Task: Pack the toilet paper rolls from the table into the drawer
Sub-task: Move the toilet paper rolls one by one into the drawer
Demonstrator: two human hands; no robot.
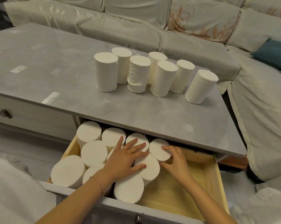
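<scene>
Several white toilet paper rolls [159, 75] stand upright on the grey table [55, 65]. Below its front edge the wooden drawer [185, 186] is pulled out, and its left half is packed with several upright rolls [93, 151]. My left hand [128, 156] lies flat with spread fingers on top of the packed rolls near the middle. My right hand [173, 159] grips the side of the rightmost roll [159, 150], which stands at the back of the drawer against its neighbours. The right half of the drawer shows bare wood.
A second, shut drawer with a dark knob [5, 114] sits to the left. A pale sofa [152, 26] wraps around the table's far and right sides, with a teal cushion [272, 52] on it. A white cloth [15, 191] lies at the lower left.
</scene>
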